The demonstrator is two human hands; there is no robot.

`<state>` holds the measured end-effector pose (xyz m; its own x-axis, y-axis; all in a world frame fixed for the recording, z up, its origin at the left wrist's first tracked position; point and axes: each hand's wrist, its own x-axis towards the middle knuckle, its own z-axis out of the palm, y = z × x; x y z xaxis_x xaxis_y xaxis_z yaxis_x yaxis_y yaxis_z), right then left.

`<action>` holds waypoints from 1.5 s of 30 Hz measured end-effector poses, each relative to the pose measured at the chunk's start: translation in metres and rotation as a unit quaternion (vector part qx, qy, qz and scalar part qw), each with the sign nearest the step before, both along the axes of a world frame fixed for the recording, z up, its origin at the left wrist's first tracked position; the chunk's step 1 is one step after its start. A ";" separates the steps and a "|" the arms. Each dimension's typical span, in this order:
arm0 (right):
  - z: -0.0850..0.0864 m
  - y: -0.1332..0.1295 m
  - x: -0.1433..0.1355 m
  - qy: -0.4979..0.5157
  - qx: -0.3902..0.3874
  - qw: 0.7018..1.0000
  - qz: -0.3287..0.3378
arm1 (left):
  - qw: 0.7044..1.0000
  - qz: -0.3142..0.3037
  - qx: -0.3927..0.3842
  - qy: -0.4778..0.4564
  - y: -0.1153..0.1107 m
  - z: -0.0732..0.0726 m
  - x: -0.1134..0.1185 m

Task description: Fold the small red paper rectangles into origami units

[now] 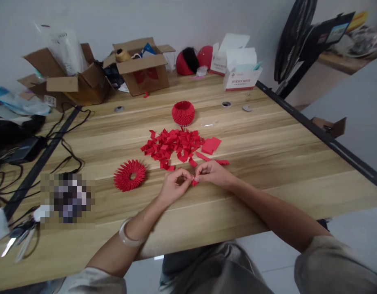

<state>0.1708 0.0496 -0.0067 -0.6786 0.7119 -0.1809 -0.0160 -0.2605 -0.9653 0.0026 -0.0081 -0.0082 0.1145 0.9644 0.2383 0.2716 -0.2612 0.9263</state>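
My left hand (175, 185) and my right hand (213, 173) meet near the front middle of the wooden table, both pinching one small red paper piece (195, 182) between their fingertips. Just beyond them lies a loose pile of folded red paper pieces (166, 143). At its right side is a small stack of red paper (211, 145), with red strips (221, 162) in front of it. A flat red paper ring (130, 175) with a spiky rim rests left of my left hand. Behind the pile stands a round red paper bowl (183, 113).
Open cardboard boxes (150, 79) and white sticky-note boxes (242, 79) line the back. Black cables (64, 159) and scissors (21, 237) lie at the left, beside a pixelated patch. A black fan (294, 45) stands at the back right.
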 end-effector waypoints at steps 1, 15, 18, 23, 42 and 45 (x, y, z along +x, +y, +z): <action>0.000 0.000 0.000 0.002 0.003 1.000 -0.001 | 1.000 -0.001 -0.002 0.002 0.000 0.000 0.000; 0.001 0.002 -0.001 -0.018 -0.008 1.000 -0.015 | 0.993 0.083 -0.049 -0.065 0.001 0.007 0.004; 0.000 0.001 -0.001 -0.026 0.007 0.999 -0.018 | 0.994 0.076 -0.046 -0.061 0.001 0.004 0.003; -0.002 0.000 -0.003 -0.036 0.024 0.999 -0.029 | 0.995 0.063 -0.053 -0.056 0.001 -0.001 0.003; 0.001 -0.003 -0.006 -0.038 0.021 0.997 -0.061 | 0.987 0.095 -0.020 -0.125 0.004 0.000 0.002; 0.000 -0.004 -0.006 -0.038 0.025 0.998 -0.043 | 0.986 0.095 -0.023 -0.135 0.004 0.000 0.002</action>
<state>0.1644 0.0460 -0.0065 -0.6007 0.7761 -0.1921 0.0374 -0.2127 -0.9764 0.0051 -0.0041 -0.0078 -0.1302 0.9729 0.1909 0.0533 -0.1854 0.9812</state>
